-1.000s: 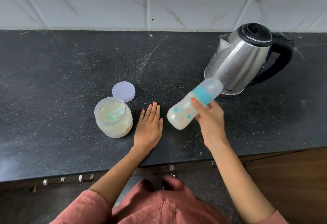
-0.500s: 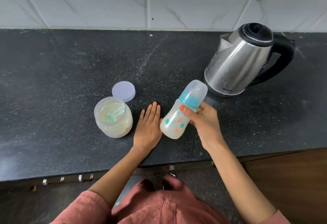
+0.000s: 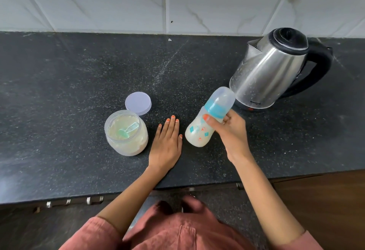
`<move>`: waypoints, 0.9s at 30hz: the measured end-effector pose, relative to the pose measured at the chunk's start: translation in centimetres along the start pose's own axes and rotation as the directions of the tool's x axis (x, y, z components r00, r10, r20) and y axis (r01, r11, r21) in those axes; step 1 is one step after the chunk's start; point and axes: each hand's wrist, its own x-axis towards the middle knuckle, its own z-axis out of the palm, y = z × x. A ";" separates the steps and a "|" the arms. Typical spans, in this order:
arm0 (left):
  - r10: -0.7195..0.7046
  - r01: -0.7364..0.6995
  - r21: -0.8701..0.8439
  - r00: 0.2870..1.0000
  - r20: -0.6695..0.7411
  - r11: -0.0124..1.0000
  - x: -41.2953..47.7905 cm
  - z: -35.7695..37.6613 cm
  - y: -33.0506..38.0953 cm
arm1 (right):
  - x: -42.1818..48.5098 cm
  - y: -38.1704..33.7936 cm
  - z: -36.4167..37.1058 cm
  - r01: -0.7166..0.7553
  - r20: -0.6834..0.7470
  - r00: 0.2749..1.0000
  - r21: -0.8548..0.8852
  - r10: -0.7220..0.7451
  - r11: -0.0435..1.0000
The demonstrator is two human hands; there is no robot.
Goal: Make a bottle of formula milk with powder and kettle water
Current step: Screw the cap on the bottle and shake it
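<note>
Head camera has the right hand [image 3: 231,131] wrapped round the blue collar of the bottle [image 3: 199,133], milky and capped, tilted with its top toward one o'clock, just at seven o'clock of the kettle [image 3: 266,71]. Left hand [image 3: 167,141] lies flat, fingers straight, on the dark surface [image 3: 79,71], between the bottle and the open powder jar [image 3: 126,145] at its nine o'clock, scoop [image 3: 126,131] inside.

Resting left hand [image 3: 166,145] flat at frame centre, palm down, fingers straight and together. Gripping bottle [image 3: 199,133] at the neck with right hand [image 3: 233,133], just right of centre. Reaching both forearms up from bottom edge.
</note>
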 end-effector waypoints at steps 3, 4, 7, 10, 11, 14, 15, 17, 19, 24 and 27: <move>-0.016 0.016 0.009 1.000 0.001 1.000 0.0 0.1 0.0 | 2.0 -0.5 -0.1 0.043 -0.030 0.999 -0.028 -0.044 0.999; -0.016 0.016 0.013 1.000 -0.007 1.000 0.0 0.1 0.0 | 2.8 -0.6 -0.2 0.052 -0.038 0.998 -0.044 -0.053 0.998; -0.013 0.014 0.023 1.000 -0.026 1.000 0.0 0.2 0.0 | 5.2 -0.4 -0.5 0.072 -0.051 0.995 -0.159 -0.081 0.985; -0.009 0.011 0.047 0.999 -0.037 0.999 0.0 0.4 -0.1 | 7.5 -0.2 -0.7 0.095 -0.029 0.994 -0.243 -0.105 0.965; -0.008 0.010 0.051 0.999 -0.038 0.999 0.0 0.5 -0.1 | 8.2 -0.2 -0.7 0.098 -0.020 0.994 -0.258 -0.107 0.961; -0.006 0.009 0.056 0.999 -0.046 0.998 0.0 0.6 -0.1 | 10.4 -0.1 -0.5 0.100 -0.003 0.994 -0.321 -0.107 0.942; -0.006 0.009 0.056 0.999 -0.048 0.998 0.0 0.6 -0.2 | 11.1 -0.2 -0.4 0.102 0.000 0.994 -0.344 -0.108 0.934; -0.011 0.013 0.048 0.999 -0.036 0.999 0.1 0.5 -0.2 | 12.3 -0.2 -0.2 0.110 0.014 0.994 -0.381 -0.113 0.918; -0.017 0.018 0.037 1.000 -0.026 0.999 0.1 0.5 -0.3 | 13.4 -0.2 0.0 0.115 0.033 0.993 -0.407 -0.111 0.906; -0.026 0.027 0.016 0.999 -0.035 1.000 0.2 0.5 -0.1 | 15.3 0.3 0.4 0.105 0.082 0.994 -0.453 -0.076 0.885; -0.030 0.031 0.016 0.999 -0.040 0.999 0.2 0.5 -0.2 | 16.0 0.5 0.7 0.106 0.110 0.992 -0.460 -0.061 0.882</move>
